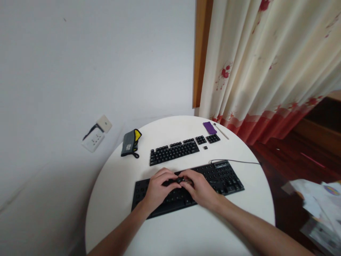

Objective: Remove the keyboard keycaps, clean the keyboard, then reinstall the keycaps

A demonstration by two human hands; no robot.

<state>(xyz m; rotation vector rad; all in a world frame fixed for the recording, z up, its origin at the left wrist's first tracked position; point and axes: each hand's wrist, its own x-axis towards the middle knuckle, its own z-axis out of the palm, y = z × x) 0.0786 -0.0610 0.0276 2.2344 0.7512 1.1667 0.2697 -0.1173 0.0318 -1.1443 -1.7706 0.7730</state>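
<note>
A black keyboard [170,204] lies tilted across the front of the table, with its keycaps off over much of its surface. My left hand [161,185] and my right hand [199,187] meet above its middle. Between their fingertips is a small black keycap [179,180], pinched from both sides. Something small and shiny shows under my right fingers, too blurred to name. Behind the keyboard, loose black keycaps [174,152] stand in rows like a keyboard layout. One single keycap [205,147] sits apart to their right.
On the round white table [112,199] are a grey cloth [129,143] with yellow lining, a purple cloth [210,128] and a thin brush [221,131]. The keyboard's cable [239,161] runs off right. A wall with sockets [93,139] borders the left, a curtain [239,71] the back right.
</note>
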